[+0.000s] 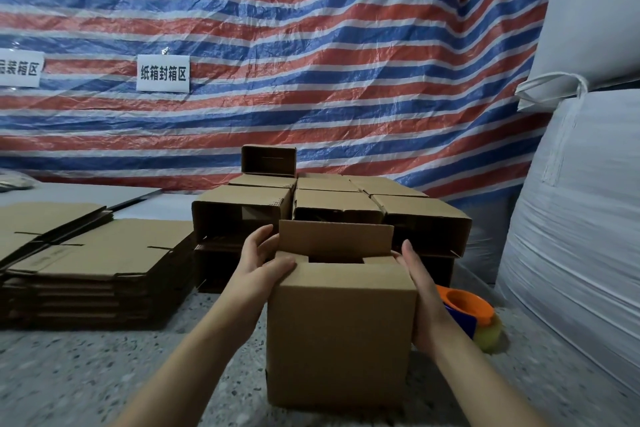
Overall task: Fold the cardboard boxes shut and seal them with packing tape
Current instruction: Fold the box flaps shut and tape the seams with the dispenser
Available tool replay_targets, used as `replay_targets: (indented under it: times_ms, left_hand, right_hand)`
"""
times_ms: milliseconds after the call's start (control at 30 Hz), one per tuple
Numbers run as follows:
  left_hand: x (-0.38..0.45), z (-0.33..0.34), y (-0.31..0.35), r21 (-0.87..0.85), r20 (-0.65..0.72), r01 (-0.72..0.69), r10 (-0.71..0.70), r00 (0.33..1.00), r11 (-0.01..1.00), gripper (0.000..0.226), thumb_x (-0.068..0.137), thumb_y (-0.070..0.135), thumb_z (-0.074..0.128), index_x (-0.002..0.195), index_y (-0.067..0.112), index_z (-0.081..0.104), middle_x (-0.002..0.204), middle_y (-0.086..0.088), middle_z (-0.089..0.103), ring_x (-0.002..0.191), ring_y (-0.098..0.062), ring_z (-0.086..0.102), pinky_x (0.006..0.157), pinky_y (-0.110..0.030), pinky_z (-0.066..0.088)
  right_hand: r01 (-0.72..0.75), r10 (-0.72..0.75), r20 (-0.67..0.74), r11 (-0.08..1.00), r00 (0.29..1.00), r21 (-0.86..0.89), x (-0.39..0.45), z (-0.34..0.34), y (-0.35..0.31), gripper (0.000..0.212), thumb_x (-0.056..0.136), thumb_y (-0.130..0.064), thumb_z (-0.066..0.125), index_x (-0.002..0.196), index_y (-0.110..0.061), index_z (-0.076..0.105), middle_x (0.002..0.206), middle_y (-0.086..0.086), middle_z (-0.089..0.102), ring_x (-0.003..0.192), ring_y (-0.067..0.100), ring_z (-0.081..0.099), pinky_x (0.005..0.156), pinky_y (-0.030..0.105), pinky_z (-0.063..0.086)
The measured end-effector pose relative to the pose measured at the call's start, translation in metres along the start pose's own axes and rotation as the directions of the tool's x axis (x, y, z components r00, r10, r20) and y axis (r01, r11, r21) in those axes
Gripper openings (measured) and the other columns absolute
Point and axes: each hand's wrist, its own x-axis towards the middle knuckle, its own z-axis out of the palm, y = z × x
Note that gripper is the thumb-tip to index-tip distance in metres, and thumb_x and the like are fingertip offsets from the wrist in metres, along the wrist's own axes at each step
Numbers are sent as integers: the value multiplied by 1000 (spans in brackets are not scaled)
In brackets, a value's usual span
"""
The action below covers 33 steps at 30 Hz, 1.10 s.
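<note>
A brown cardboard box stands upright on the speckled floor in front of me. Its two side flaps are folded in, the near flap lies down over them, and the far flap still stands up. My left hand presses on the box's top left edge, thumb on the near flap. My right hand clasps the box's right side, fingers along the top right corner. An orange and blue tape dispenser with a roll of clear tape lies on the floor just right of the box, partly hidden by my right wrist.
A pile of assembled open boxes stands behind the held box. Stacks of flat cardboard blanks lie to the left. Big white sacks fill the right side. A striped tarpaulin hangs behind, bearing paper signs.
</note>
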Motion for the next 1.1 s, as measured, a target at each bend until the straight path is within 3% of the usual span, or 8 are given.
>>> replay_targets:
  times_ms: [200,333,467,567,733,900,1000,1100]
  left_hand:
    - [5,-1,-1,-23,61,-23,24,998,999,73,93,1,57,149,36,27,128,26,46,124,-2,46,108,-32,39]
    - [3,-2,-1,-36,65,-58,60,996,998,72,91,-1,59,146,37,32,126,27,52,109,12,57,82,-11,49]
    - [0,-3,-3,-15,-30,-110,110,994,994,62,89,4,65,138,36,45,117,6,66,110,-12,63,86,-26,50]
    - [-2,-1,-4,30,-46,-100,101,994,995,43,90,12,65,122,40,58,110,0,66,104,-22,64,80,-32,52]
    - [-4,-2,-1,137,10,-79,78,997,987,23,94,18,60,95,36,75,108,0,67,104,-23,61,90,-43,49]
    - [-7,-5,7,293,59,-105,91,994,950,22,96,22,58,86,29,76,105,3,63,97,-17,60,78,-29,46]
    - [-4,-8,21,533,113,-161,119,986,831,14,95,28,59,92,30,72,103,12,62,96,-9,59,79,-26,48]
    - [0,2,42,818,225,-273,154,962,506,9,92,40,59,90,35,66,99,18,59,93,-3,56,82,-24,50]
  right_hand:
    - [94,-90,144,995,986,-21,1,-8,-15,61,80,-45,66,138,-41,47,122,-4,71,113,24,69,82,31,59]
    - [150,-147,135,989,980,-9,3,-12,-17,68,81,-37,68,145,-45,45,139,-9,61,124,21,63,93,36,56]
    - [149,-151,89,988,984,35,3,-16,-11,35,88,-34,68,123,-25,68,133,3,63,111,26,69,85,37,59]
    - [158,-159,8,986,987,44,3,-15,-5,39,82,-38,66,109,-11,70,129,2,66,105,19,71,82,34,61]
    - [173,-173,-40,985,984,13,3,-7,-6,28,78,-32,66,88,-6,67,125,6,68,108,30,66,86,40,56]
    - [154,-155,-36,987,987,-37,1,-7,-11,26,78,-28,66,89,-5,66,122,10,68,111,34,65,93,46,53]
    - [139,-141,-37,989,989,-43,2,-8,-12,27,77,-29,67,90,-5,67,118,7,70,110,33,66,91,43,54]
    - [129,-130,-37,991,991,-27,3,-9,-11,24,77,-28,68,90,-7,68,118,7,71,109,32,67,89,42,55]
